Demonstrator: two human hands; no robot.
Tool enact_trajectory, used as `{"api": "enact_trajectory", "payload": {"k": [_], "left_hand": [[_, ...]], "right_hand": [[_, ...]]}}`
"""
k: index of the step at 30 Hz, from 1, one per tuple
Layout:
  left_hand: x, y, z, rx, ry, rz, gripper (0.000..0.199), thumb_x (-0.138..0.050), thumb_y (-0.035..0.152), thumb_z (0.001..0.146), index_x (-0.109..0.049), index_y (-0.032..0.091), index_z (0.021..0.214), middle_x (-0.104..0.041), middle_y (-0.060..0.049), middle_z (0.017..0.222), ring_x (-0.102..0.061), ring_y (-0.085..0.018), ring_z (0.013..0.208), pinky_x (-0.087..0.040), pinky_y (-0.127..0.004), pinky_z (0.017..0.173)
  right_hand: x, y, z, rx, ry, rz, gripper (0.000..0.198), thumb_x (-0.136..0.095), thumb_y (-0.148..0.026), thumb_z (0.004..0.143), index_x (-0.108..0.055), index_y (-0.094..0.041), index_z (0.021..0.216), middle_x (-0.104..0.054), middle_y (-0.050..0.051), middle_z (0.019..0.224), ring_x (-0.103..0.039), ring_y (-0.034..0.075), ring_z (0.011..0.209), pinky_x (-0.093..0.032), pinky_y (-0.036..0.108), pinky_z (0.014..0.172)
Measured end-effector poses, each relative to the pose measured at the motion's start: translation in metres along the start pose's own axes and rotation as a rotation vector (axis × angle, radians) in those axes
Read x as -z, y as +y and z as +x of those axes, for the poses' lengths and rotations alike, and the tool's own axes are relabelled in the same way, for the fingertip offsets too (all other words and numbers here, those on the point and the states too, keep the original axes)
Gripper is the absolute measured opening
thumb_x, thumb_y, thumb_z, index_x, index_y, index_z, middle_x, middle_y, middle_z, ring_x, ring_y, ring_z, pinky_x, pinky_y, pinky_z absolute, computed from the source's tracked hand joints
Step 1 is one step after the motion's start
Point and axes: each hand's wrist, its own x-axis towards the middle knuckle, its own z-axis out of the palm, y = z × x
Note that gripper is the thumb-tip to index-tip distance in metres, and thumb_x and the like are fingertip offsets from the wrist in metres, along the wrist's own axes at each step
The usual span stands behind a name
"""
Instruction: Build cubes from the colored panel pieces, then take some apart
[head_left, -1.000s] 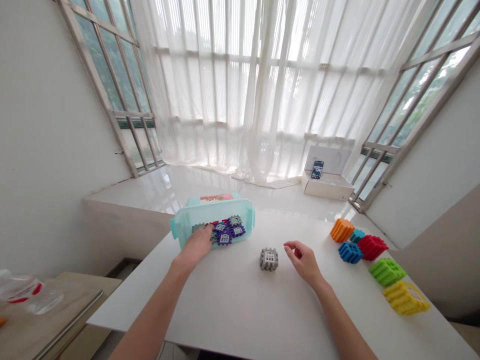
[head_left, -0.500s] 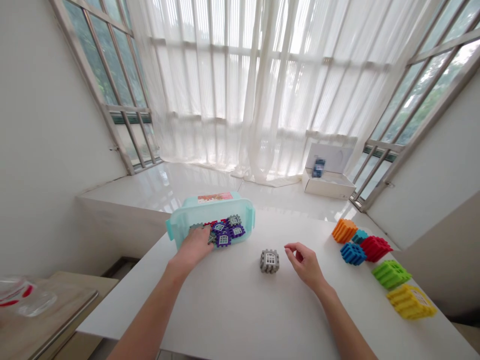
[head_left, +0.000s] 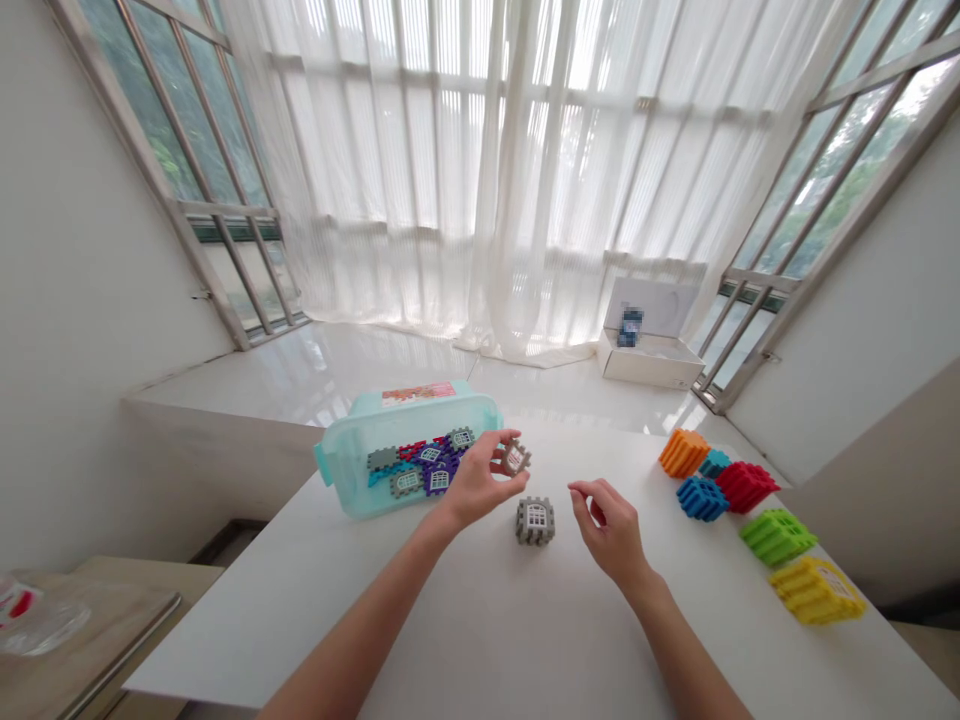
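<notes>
Presently pinching a gray window tile [head_left: 516, 459] in left grip [head_left: 474, 487], with right grip [head_left: 609, 527] loosely curled, half open and empty; noting gray interlocking-tile cube [head_left: 535, 520] on worktop [head_left: 525, 625] between both grips.

White tabletop [head_left: 517, 640] lies open on the near side of the gray cube [head_left: 535, 521], which obstructs the gap between the left hand [head_left: 484, 480] and right hand [head_left: 607, 525]. The turquoise bin [head_left: 341, 468] blocks leftward; rightward, a free lane reaches the blue stack [head_left: 701, 498] and yellow stack [head_left: 814, 592].
</notes>
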Motion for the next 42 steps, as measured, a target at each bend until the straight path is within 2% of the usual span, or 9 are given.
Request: {"api": "enact_trajectory", "payload": {"k": [5,9,14,19,26,29,35,38,42], "left_hand": [[-0.018,-0.001,-0.009,0.141,-0.106,-0.251,0.049,-0.078,0.031,0.072,-0.057,0.017,0.114,-0.068,-0.005,0.093,-0.068,-0.016,0.079,-0.059,-0.029,0.071],[-0.018,0.000,-0.012,0.198,-0.157,-0.425,0.042,-0.071,0.034,0.081,-0.057,0.016,0.116,-0.070,-0.009,0.098,-0.069,-0.019,0.088,-0.059,-0.033,0.077],[-0.019,0.002,-0.015,0.240,-0.202,-0.582,0.049,-0.076,0.030,0.078,-0.051,0.018,0.118,-0.072,-0.009,0.101,-0.070,-0.020,0.091,-0.055,-0.034,0.081],[-0.016,0.001,-0.017,0.252,-0.216,-0.559,0.029,-0.076,0.033,0.078,-0.059,0.015,0.092,-0.072,-0.007,0.092,-0.069,-0.018,0.085,-0.053,-0.030,0.078],[-0.011,0.001,-0.020,0.189,-0.385,-0.465,0.027,-0.072,0.035,0.082,-0.069,0.013,0.097,-0.070,-0.009,0.094,-0.066,-0.018,0.085,-0.051,-0.030,0.077],[-0.014,0.003,-0.023,0.192,-0.418,-0.525,0.031,-0.074,0.034,0.080,-0.066,0.013,0.101,-0.069,-0.008,0.092,-0.065,-0.017,0.082,-0.050,-0.029,0.074],[-0.016,0.006,-0.022,0.280,-0.426,-0.621,0.030,-0.076,0.034,0.078,-0.058,0.014,0.090,-0.067,-0.005,0.084,-0.064,-0.014,0.075,-0.047,-0.026,0.068],[-0.013,0.006,-0.020,0.276,-0.385,-0.568,0.029,-0.073,0.036,0.080,-0.059,0.015,0.095,-0.063,0.000,0.079,-0.058,-0.010,0.067,-0.043,-0.023,0.062],[-0.009,0.005,-0.019,0.261,-0.420,-0.484,0.024,-0.067,0.037,0.083,-0.063,0.016,0.094,-0.063,-0.001,0.079,-0.055,-0.011,0.069,-0.040,-0.023,0.063]], "right_hand": [[-0.005,-0.013,-0.004,0.081,-0.063,-0.013,0.030,-0.059,-0.021,0.091,-0.059,-0.022,0.120,-0.065,0.004,0.092,-0.045,0.009,0.052,-0.044,0.023,0.052],[-0.008,-0.018,-0.006,0.089,-0.071,-0.004,0.041,-0.063,-0.024,0.089,-0.052,-0.023,0.128,-0.066,0.006,0.100,-0.044,0.009,0.051,-0.047,0.025,0.053],[-0.007,-0.019,-0.007,0.038,-0.079,-0.009,0.028,-0.059,-0.026,0.090,-0.057,-0.023,0.118,-0.067,0.007,0.101,-0.046,0.010,0.051,-0.048,0.027,0.054],[-0.005,-0.020,-0.008,0.049,-0.053,0.023,0.024,-0.058,-0.023,0.089,-0.058,-0.023,0.113,-0.067,0.007,0.097,-0.046,0.010,0.052,-0.047,0.027,0.055],[-0.002,-0.026,-0.006,0.012,-0.113,0.104,0.011,-0.056,-0.025,0.091,-0.063,-0.021,0.098,-0.057,-0.002,0.067,-0.041,0.010,0.050,-0.039,0.024,0.050],[-0.004,-0.029,-0.007,-0.062,-0.113,0.144,0.013,-0.055,-0.027,0.092,-0.065,-0.020,0.087,-0.046,-0.005,0.055,-0.037,0.010,0.047,-0.034,0.023,0.047],[-0.006,-0.026,-0.009,-0.252,-0.126,0.285,0.024,-0.055,-0.035,0.092,-0.064,-0.018,0.077,-0.045,-0.005,0.052,-0.035,0.009,0.046,-0.032,0.023,0.044],[-0.004,-0.021,-0.006,-0.238,-0.148,0.304,0.019,-0.059,-0.034,0.090,-0.066,-0.019,0.097,-0.054,-0.003,0.063,-0.036,0.009,0.048,-0.035,0.023,0.045],[0.003,-0.015,0.000,-0.163,-0.264,0.348,0.041,-0.064,-0.034,0.087,-0.057,-0.026,0.127,-0.065,0.003,0.094,-0.041,0.008,0.052,-0.041,0.023,0.048]]}}
